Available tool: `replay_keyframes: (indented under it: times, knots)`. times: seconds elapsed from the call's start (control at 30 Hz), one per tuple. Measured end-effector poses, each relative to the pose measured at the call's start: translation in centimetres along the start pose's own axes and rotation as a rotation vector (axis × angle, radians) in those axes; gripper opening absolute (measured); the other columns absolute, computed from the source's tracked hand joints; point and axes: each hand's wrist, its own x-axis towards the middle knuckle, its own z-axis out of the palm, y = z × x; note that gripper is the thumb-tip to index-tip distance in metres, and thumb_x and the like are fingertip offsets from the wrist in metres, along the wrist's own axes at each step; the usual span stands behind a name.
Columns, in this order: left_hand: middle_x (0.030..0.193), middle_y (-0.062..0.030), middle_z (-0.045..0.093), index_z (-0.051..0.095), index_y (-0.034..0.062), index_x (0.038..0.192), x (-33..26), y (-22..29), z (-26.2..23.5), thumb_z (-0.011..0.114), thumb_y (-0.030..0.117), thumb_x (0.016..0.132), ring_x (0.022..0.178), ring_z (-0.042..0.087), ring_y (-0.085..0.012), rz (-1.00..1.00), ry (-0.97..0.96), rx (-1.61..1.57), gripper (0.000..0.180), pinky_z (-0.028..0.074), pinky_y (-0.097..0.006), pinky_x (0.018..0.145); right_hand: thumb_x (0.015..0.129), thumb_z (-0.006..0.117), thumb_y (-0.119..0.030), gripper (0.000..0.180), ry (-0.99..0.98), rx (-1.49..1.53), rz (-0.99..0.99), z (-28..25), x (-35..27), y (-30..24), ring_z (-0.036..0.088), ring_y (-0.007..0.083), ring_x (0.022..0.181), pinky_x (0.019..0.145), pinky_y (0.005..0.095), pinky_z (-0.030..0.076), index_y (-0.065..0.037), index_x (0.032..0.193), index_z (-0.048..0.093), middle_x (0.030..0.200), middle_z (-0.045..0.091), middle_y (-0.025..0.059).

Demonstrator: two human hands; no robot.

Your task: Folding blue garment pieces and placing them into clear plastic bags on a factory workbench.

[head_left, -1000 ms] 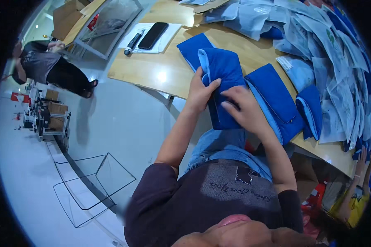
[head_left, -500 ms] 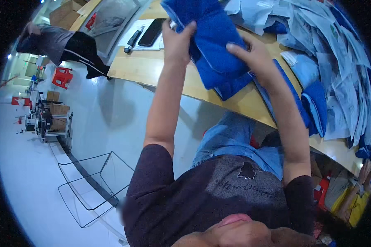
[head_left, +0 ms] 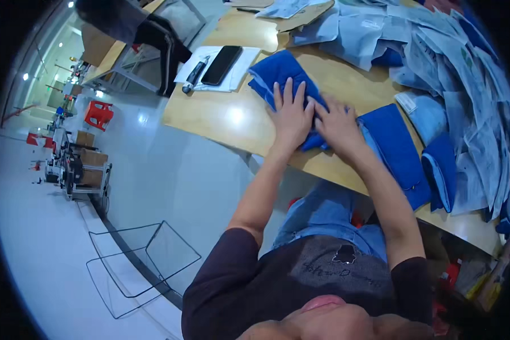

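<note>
A folded piece of blue fabric point(head_left: 285, 67) lies on the wooden table under both my hands. My left hand point(head_left: 292, 113) rests flat on it with the fingers spread. Beside it my right hand point(head_left: 339, 127) presses on the fabric's right part, its fingers extended and its thumb near my left hand. Just right of my right hand lies another folded blue fabric piece point(head_left: 395, 150). A smaller folded blue piece point(head_left: 440, 173) sits farther right, its light blue inner side showing.
A black phone point(head_left: 221, 65) and a dark cutter-like tool point(head_left: 195, 75) lie on white paper at the left. Pale plastic packages point(head_left: 436, 68) are heaped along the right side. A wire frame point(head_left: 144, 263) and red stool point(head_left: 98, 115) stand on the floor. Another person point(head_left: 153, 39) is beyond.
The blue fabric, held raised by both hands before, has come down onto the table. My hands have moved from gripping its edges to lying flat on it. The other person has shifted.
</note>
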Motion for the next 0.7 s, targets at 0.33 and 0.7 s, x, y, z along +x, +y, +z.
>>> replay_keyframes:
  times: [0.33, 0.7]
  knots:
    - [0.148, -0.0065, 0.027, 0.036, 0.021, 0.139, 1.5, -0.6, -3.2, 0.042, 0.039, 0.091, 0.137, 0.019, -0.0356, 0.126, 0.141, 0.037, 0.051, 0.016, -0.061, 0.103, 0.083, 0.056, -0.032, 0.056, 0.241, 0.152, -0.117, -2.6, -0.1, -0.2, 0.038, 0.0265, 0.127, 0.101, 0.0399, 0.029, -0.01, 0.132, 0.044, 0.141, 0.037, 0.0138]
    - [0.13, -0.0067, 0.047, 0.051, 0.0163, 0.123, -2.5, 8.6, -3.6, 0.07, 0.017, 0.065, 0.123, 0.041, -0.0249, 0.706, -0.093, -0.197, 0.061, 0.029, -0.039, 0.102, 0.074, 0.066, -0.014, 0.04, 0.581, 0.201, 0.364, -7.8, -19.5, 5.7, 0.055, 0.0269, 0.093, 0.087, 0.035, 0.041, -0.004, 0.111, 0.056, 0.109, 0.058, 0.0103]
